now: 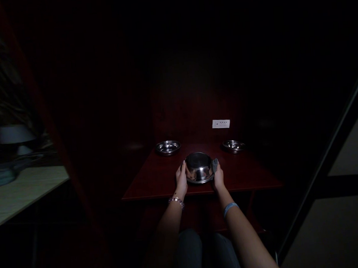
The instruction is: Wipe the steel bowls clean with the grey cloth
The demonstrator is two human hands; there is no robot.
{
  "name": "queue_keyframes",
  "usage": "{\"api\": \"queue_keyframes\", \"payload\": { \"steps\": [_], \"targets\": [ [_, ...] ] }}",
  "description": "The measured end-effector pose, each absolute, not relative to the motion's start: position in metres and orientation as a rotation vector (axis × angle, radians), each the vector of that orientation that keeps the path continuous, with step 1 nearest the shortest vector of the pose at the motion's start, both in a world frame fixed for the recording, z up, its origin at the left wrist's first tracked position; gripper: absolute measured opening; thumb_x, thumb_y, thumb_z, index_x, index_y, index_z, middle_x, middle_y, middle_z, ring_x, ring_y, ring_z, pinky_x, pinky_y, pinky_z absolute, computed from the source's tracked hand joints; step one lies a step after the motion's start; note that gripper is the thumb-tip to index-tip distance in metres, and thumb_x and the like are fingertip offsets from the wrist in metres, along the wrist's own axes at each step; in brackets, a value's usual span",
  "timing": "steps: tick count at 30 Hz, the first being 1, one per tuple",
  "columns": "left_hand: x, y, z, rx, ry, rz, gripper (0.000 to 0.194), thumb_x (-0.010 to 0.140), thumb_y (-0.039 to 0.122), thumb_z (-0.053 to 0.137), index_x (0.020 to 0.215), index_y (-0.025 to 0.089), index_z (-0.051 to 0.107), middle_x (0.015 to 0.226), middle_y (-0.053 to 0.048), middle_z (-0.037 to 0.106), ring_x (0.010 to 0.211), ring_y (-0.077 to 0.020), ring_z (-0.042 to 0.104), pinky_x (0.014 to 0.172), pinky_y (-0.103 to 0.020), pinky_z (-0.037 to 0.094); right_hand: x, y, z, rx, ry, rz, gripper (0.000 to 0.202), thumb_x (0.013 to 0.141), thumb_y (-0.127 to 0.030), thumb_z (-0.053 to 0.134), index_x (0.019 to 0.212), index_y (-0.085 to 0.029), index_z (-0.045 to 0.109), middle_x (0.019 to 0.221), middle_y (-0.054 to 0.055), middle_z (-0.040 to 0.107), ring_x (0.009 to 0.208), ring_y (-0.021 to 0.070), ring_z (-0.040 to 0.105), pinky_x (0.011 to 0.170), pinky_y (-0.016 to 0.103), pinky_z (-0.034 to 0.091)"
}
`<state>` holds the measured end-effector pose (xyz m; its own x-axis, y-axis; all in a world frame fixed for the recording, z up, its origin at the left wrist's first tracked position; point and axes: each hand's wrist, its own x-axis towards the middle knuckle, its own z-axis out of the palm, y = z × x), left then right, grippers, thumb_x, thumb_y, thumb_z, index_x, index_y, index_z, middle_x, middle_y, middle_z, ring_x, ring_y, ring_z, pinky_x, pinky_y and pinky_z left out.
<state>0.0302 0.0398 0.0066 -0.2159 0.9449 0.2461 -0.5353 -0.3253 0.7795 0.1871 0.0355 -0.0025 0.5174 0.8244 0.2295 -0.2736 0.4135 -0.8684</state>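
Observation:
A shiny metal bowl, its base facing up, is held between my two hands over the front part of the dark red table. My left hand grips the bowl's left side. On the right side, my right hand holds the bowl together with a grey cloth or pad. The lower edges of both palms are dim. Whether the bowl touches the table cannot be made out.
Behind my left hand a metal dish sits at the table's back left, and another dish at the back right. A white socket panel is on the back wall. Far left stand a pale desk and a lamp.

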Motion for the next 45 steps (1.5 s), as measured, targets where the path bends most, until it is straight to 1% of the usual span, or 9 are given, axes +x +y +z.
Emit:
{"api": "queue_keyframes", "payload": {
  "steps": [4, 8, 12, 17, 22, 28, 35, 40, 45],
  "targets": [
    [0.031, 0.044, 0.003, 0.819, 0.701, 1.832, 0.041, 0.084, 0.046, 0.071, 0.115, 0.019, 0.068, 0.131, -0.01, 0.066, 0.122, -0.0232, 0.06, 0.111, -0.041, 0.041, 0.187, 0.033, 0.002, -0.912, -0.686, 0.881, 0.058, 0.079, -0.066, 0.057, 0.097, -0.014, 0.076, 0.096, 0.01, 0.077, 0.089, 0.0233, 0.071, 0.083, 0.035, 0.054],
    [0.031, 0.046, -0.001, 0.758, 0.771, 1.848, 0.041, 0.082, 0.045, 0.073, 0.113, 0.02, 0.064, 0.125, -0.01, 0.067, 0.119, -0.0227, 0.062, 0.11, -0.043, 0.042, 0.186, 0.033, 0.003, -0.877, -0.668, 0.888, 0.064, 0.078, -0.067, 0.059, 0.107, -0.012, 0.074, 0.105, 0.01, 0.076, 0.1, 0.0235, 0.07, 0.092, 0.035, 0.052],
    [0.031, 0.047, -0.002, 0.776, 0.748, 1.824, 0.043, 0.081, 0.045, 0.074, 0.115, 0.021, 0.06, 0.123, -0.009, 0.067, 0.116, -0.0213, 0.063, 0.11, -0.044, 0.042, 0.185, 0.033, 0.001, -0.86, -0.652, 0.854, 0.066, 0.083, -0.065, 0.055, 0.117, -0.011, 0.071, 0.114, 0.012, 0.074, 0.109, 0.0237, 0.068, 0.098, 0.036, 0.05],
    [0.032, 0.046, -0.001, 0.84, 0.735, 1.842, 0.039, 0.085, 0.042, 0.069, 0.117, 0.02, 0.062, 0.132, -0.011, 0.064, 0.124, -0.0226, 0.059, 0.112, -0.042, 0.039, 0.184, 0.034, -0.001, -0.811, -0.61, 0.837, 0.064, 0.086, -0.063, 0.052, 0.123, -0.013, 0.068, 0.122, 0.011, 0.071, 0.114, 0.0226, 0.066, 0.104, 0.036, 0.047],
    [0.031, 0.043, 0.003, 0.858, 0.649, 1.859, 0.036, 0.091, 0.039, 0.06, 0.122, 0.02, 0.065, 0.137, -0.011, 0.062, 0.13, -0.0237, 0.056, 0.116, -0.042, 0.037, 0.185, 0.035, -0.002, -0.817, -0.625, 0.843, 0.064, 0.087, -0.064, 0.052, 0.119, -0.012, 0.07, 0.121, 0.012, 0.071, 0.112, 0.024, 0.067, 0.104, 0.038, 0.048],
    [0.033, 0.038, 0.006, 0.884, 0.653, 1.797, 0.042, 0.089, 0.039, 0.064, 0.127, 0.022, 0.063, 0.144, -0.01, 0.057, 0.136, -0.0249, 0.051, 0.118, -0.044, 0.033, 0.186, 0.037, -0.005, -0.822, -0.608, 0.87, 0.068, 0.087, -0.066, 0.051, 0.124, -0.011, 0.067, 0.124, 0.012, 0.069, 0.115, 0.0232, 0.066, 0.103, 0.037, 0.049],
    [0.036, 0.03, 0.01, 1.022, 0.737, 1.7, 0.051, 0.083, 0.044, 0.071, 0.127, 0.022, 0.061, 0.139, -0.011, 0.061, 0.132, -0.0263, 0.053, 0.115, -0.042, 0.037, 0.189, 0.04, -0.006, -0.74, -0.432, 0.895, 0.064, 0.09, -0.062, 0.049, 0.128, -0.013, 0.064, 0.128, 0.01, 0.067, 0.117, 0.0205, 0.065, 0.104, 0.035, 0.049],
    [0.036, 0.023, 0.013, 1.037, 0.797, 1.585, 0.044, 0.08, 0.046, 0.072, 0.114, 0.018, 0.066, 0.12, -0.011, 0.071, 0.119, -0.0268, 0.062, 0.105, -0.042, 0.045, 0.19, 0.045, -0.008, -0.759, -0.408, 0.86, 0.063, 0.092, -0.061, 0.044, 0.129, -0.014, 0.063, 0.13, 0.009, 0.067, 0.118, 0.0186, 0.065, 0.106, 0.034, 0.048],
    [0.033, 0.021, 0.016, 0.939, 0.801, 1.634, 0.037, 0.084, 0.044, 0.068, 0.112, 0.02, 0.066, 0.12, -0.01, 0.071, 0.119, -0.0255, 0.062, 0.103, -0.04, 0.046, 0.189, 0.047, -0.01, -0.803, -0.567, 0.834, 0.067, 0.089, -0.065, 0.047, 0.128, -0.014, 0.064, 0.127, 0.009, 0.068, 0.118, 0.0202, 0.064, 0.107, 0.034, 0.046]
  ]
}}
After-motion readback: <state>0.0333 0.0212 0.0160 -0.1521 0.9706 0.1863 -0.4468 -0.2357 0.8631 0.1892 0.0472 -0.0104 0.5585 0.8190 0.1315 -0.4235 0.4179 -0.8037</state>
